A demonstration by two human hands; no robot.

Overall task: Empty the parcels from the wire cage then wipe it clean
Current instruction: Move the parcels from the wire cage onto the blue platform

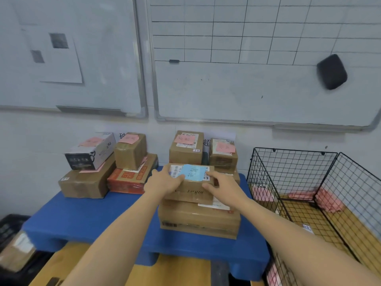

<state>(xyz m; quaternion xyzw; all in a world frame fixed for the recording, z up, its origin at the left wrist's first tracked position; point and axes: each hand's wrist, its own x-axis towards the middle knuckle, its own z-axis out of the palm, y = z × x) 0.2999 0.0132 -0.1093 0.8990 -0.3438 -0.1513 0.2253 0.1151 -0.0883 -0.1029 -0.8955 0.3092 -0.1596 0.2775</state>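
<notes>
A brown cardboard parcel with a light blue note (192, 183) sits on top of a wider brown box (199, 220) on the blue plastic pallet (99, 217). My left hand (165, 180) holds its left end with the thumb on top, and my right hand (221, 185) holds its right end. The black wire cage (296, 174) stands to the right on the floor, open at the top. Inside it lie pink cloths or notes (327, 200); no parcels show in it.
Several other parcels with pink notes are stacked at the back of the pallet, among them a white printed box (90, 151) and an orange-red box (128, 176). Whiteboards (247, 79) hang on the wall behind. A dark crate (12, 226) with a parcel sits at lower left.
</notes>
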